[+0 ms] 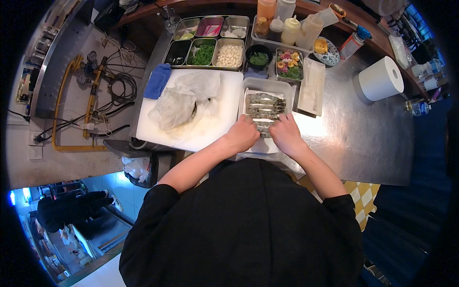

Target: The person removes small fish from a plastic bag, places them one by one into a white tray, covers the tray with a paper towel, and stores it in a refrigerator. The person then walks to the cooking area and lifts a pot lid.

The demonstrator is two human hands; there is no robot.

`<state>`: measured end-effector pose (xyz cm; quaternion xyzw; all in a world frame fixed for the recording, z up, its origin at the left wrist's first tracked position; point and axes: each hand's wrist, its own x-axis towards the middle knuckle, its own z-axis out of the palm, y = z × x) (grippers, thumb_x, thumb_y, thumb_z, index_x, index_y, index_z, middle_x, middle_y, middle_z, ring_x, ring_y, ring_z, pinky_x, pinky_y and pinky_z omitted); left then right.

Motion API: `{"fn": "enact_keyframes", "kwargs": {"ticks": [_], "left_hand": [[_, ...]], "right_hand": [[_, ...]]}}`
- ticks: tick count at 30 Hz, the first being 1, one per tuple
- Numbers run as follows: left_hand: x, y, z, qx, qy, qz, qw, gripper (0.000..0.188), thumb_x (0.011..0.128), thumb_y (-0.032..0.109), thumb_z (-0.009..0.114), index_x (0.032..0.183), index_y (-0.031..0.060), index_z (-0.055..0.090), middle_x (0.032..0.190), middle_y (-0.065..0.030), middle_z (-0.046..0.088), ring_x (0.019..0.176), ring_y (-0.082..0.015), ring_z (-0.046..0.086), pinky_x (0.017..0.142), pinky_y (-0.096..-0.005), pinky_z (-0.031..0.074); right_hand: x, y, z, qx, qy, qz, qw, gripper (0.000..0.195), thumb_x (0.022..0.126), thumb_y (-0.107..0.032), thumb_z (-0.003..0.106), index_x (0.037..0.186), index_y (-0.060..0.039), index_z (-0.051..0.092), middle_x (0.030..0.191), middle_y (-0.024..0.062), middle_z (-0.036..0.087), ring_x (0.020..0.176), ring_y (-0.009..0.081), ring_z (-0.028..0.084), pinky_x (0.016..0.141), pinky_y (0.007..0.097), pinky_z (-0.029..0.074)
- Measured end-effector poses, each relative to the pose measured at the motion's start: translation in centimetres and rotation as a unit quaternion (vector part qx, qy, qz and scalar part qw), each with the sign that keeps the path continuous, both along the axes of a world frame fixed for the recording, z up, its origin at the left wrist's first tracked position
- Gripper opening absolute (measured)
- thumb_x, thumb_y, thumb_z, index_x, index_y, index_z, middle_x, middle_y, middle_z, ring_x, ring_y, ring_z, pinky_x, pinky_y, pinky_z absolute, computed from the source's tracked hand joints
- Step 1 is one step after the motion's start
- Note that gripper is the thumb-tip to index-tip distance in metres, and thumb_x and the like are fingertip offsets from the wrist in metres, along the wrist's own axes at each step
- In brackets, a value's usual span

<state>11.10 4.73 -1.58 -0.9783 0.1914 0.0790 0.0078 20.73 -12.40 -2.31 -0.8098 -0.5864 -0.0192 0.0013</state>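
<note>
A translucent plastic tub (291, 94) stands before me, lined with white paper (263, 146). Several raw grey shrimp (265, 107) lie in it, stretched straight in a row, one below another. My left hand (244, 133) curls over the left end of the lower shrimp (265, 135), and my right hand (285, 132) grips at its right end. Both hands are over the tub, with knuckles upward. The fingers cover the shrimp's ends, so the exact pinch is hidden.
Left stands a white cutting board (224, 134) with crumpled translucent sheeting (175, 107) and a blue cloth (157, 80). Behind are steel ingredient pans (229, 53), squeeze bottles (290, 30) and a flower tray (289, 64). A shallow tray (311, 86), paper roll (380, 79) and blowtorch (353, 43) stand right.
</note>
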Motion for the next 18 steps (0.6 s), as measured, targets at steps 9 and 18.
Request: {"fn": "enact_keyframes", "kwargs": {"ticks": [9, 18], "left_hand": [[-2.1, 6.1, 4.7, -0.143, -0.153, 0.214, 0.954, 0.015, 0.068, 0.015, 0.071, 0.081, 0.0082, 0.066, 0.084, -0.0122, 0.062, 0.089, -0.032, 0.057, 0.077, -0.0452, 0.045], [-6.8, 18.5, 0.8, -0.056, -0.139, 0.425, 0.892, 0.017, 0.071, 0.019, 0.073, 0.077, 0.0037, 0.068, 0.083, -0.016, 0.065, 0.086, -0.0339, 0.061, 0.078, -0.0452, 0.048]], "right_hand": [[0.4, -1.4, 3.4, 0.086, 0.111, -0.074, 0.987, 0.012, 0.07, -0.014, 0.07, 0.08, -0.0089, 0.069, 0.08, 0.0075, 0.065, 0.088, 0.025, 0.056, 0.08, 0.0378, 0.039], [0.7, -1.0, 5.6, 0.148, 0.21, -0.099, 0.961, 0.026, 0.071, -0.013, 0.075, 0.095, -0.0079, 0.067, 0.083, 0.0086, 0.067, 0.087, 0.0266, 0.059, 0.079, 0.039, 0.04]]}}
